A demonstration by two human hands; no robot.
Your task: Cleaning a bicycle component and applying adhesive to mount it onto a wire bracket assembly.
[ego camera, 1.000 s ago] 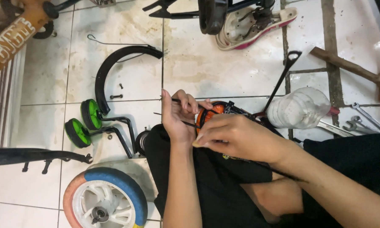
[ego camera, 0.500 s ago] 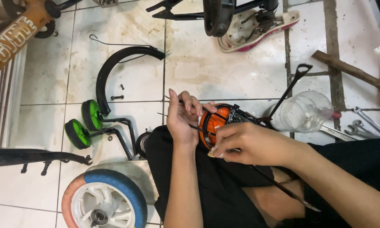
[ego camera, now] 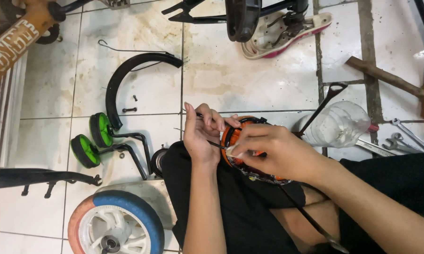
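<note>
Both arms are bare from elbow to fingertips, with no sleeves, watch or rings showing; the left hand (ego camera: 200,136) and right hand (ego camera: 278,153) wear no gloves; black shorts (ego camera: 240,207) cover the lap, the cloth loose and creased; a bare knee shows below.

At the centre of the frame the left hand (ego camera: 200,136) pinches a thin dark spoke or wire, its fingers (ego camera: 211,118) closed on it, just beside a small orange wheel (ego camera: 235,136) resting on the person's lap. The right hand (ego camera: 273,150) lies over the wheel, touching it. To the left on the tiled floor (ego camera: 249,80) lie two green training wheels (ego camera: 92,138) and a black mudguard (ego camera: 127,75); a clear plastic bottle (ego camera: 339,124) lies to the right.
</note>
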